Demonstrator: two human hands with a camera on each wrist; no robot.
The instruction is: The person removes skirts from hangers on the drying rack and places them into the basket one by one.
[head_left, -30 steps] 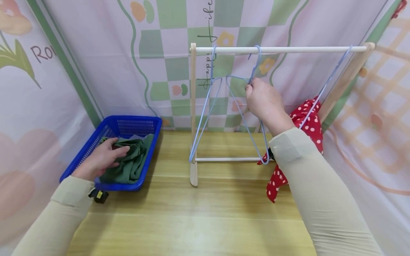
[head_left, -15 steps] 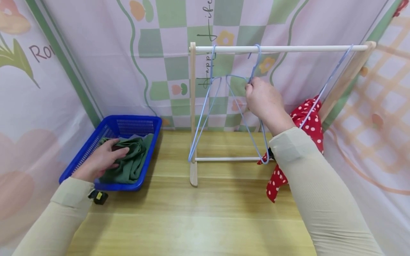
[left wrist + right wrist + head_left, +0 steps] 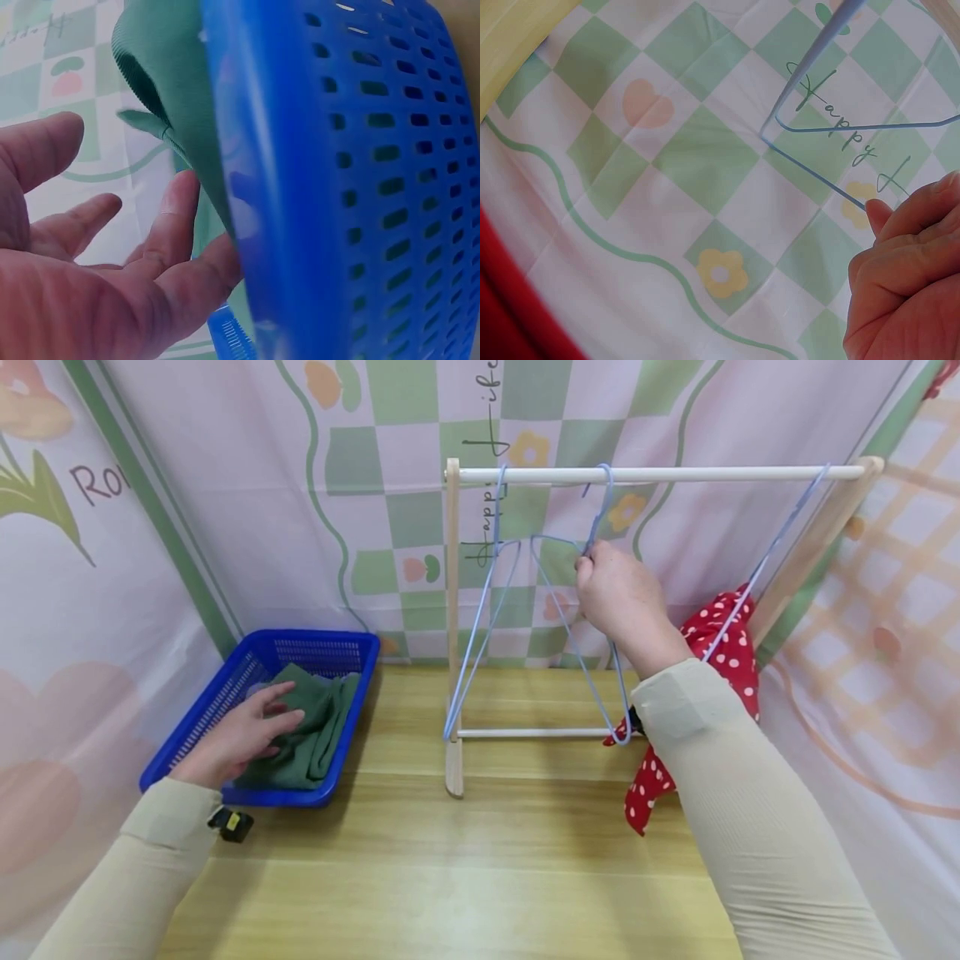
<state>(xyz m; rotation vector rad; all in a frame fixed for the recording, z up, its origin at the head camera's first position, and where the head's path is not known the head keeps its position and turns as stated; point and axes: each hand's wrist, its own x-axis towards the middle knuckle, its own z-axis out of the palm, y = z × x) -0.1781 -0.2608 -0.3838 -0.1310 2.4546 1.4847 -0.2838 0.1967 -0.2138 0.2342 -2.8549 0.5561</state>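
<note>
My left hand (image 3: 243, 731) reaches over the blue plastic basket (image 3: 285, 797), fingers spread and loosely bent. Below it, a folded green cloth (image 3: 315, 727) lies in the basket. In the left wrist view the ribbed green cloth (image 3: 176, 67) rises beside the rim, with fingertips (image 3: 182, 191) right by it and nothing gripped. My right hand (image 3: 618, 589) pinches a light blue wire hanger (image 3: 602, 510) just under its hook, which sits over the white rod (image 3: 712, 475). In the right wrist view, curled fingers are at the hanger's wire (image 3: 815, 172).
Another blue hanger (image 3: 497, 518) hangs bare at the rod's left end. A red polka-dot cloth (image 3: 735, 668) hangs from a hanger at the right, partly behind my right sleeve. A wooden post (image 3: 453, 610) stands between basket and hangers. Printed curtains surround the wooden table (image 3: 465, 877).
In the basket the green cloth has shifted: its crumpled folds lie flatter, and a corner now points up toward the back. Both hands have stayed nearly in place.
</note>
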